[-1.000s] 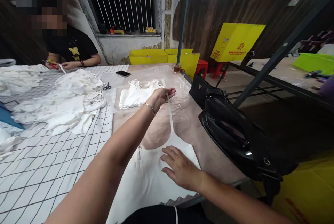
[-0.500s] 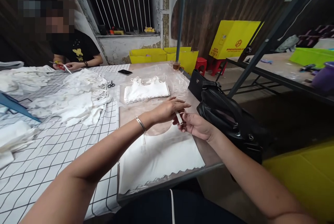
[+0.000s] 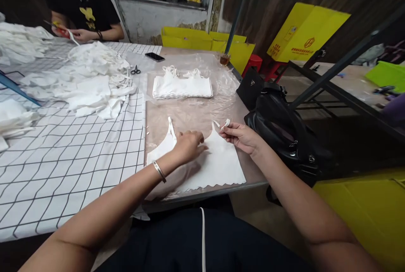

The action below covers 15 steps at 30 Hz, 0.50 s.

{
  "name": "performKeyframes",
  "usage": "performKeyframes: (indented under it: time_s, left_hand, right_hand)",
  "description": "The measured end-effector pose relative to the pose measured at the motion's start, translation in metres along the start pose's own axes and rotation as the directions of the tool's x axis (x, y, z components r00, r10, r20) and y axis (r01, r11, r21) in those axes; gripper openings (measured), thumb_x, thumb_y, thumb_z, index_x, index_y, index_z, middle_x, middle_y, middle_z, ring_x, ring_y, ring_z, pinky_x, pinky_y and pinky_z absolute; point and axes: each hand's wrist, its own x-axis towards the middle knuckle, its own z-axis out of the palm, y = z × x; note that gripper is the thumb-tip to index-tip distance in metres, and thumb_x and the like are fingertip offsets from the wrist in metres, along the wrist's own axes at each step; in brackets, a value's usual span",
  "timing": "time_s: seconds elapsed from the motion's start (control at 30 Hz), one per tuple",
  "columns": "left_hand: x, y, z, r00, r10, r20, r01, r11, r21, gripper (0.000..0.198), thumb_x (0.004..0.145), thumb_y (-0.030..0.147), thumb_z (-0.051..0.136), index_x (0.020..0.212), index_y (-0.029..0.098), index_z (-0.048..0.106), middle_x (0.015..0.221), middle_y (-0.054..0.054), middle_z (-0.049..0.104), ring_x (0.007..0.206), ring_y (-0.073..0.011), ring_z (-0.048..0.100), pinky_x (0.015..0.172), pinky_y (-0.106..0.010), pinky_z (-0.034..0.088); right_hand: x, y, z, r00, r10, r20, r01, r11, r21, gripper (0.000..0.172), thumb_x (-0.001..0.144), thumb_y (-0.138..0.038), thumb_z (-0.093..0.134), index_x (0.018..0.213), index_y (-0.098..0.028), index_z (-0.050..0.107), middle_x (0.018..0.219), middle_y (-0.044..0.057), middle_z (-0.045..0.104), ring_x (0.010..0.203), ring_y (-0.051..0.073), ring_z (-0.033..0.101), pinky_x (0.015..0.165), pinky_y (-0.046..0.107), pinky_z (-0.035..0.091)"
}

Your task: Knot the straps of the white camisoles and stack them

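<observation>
A white camisole top (image 3: 218, 166) lies flat on the table's near edge, its scalloped hem toward me. My left hand (image 3: 189, 145) rests on its upper middle with the fingers curled down onto the cloth. My right hand (image 3: 240, 136) pinches the folded right strap (image 3: 225, 124) just above the top's right corner. The left strap (image 3: 171, 127) lies loose on the table. Further back sits a neat stack of folded white tops (image 3: 182, 87) on clear plastic sheet.
A black handbag (image 3: 278, 120) sits at the table's right edge. A pile of loose white garments (image 3: 91, 77), scissors (image 3: 136, 70) and a phone (image 3: 155, 56) lie to the left and back. Another person (image 3: 85, 14) works at the far left. Yellow bins (image 3: 202, 39) stand behind.
My left hand came back from pulling the strap far out and settled on the top. My right hand rose from the cloth and took the folded strap. The view tilted down.
</observation>
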Motion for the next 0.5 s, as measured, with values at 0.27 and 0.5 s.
performKeyframes:
  time_s: [0.27, 0.5]
  left_hand:
    - [-0.005, 0.012, 0.037, 0.995, -0.046, 0.084, 0.05, 0.998, -0.041, 0.021, 0.081, 0.036, 0.069, 0.093, 0.019, 0.066, 0.104, -0.009, 0.066, 0.105, -0.0305, 0.055, 0.087, -0.045, 0.034]
    - [0.0, 0.01, 0.042, 0.996, -0.058, 0.067, 0.071, 0.976, -0.205, 0.016, 0.08, 0.036, 0.067, 0.085, 0.021, 0.072, 0.098, -0.006, 0.069, 0.106, -0.0296, 0.053, 0.092, -0.046, 0.031]
  right_hand:
    - [0.009, 0.027, 0.0, 0.996, -0.048, -0.071, 0.023, 0.945, -0.325, 0.033, 0.05, -0.035, 0.086, 0.072, -0.016, 0.07, 0.068, 0.003, 0.066, 0.062, 0.014, 0.057, 0.048, 0.022, 0.032]
    - [0.008, 0.046, 0.002, 0.986, -0.15, 0.069, 0.164, 0.835, -0.525, 0.026, 0.065, -0.039, 0.073, 0.078, -0.017, 0.07, 0.077, 0.003, 0.066, 0.071, 0.016, 0.056, 0.067, 0.029, 0.043]
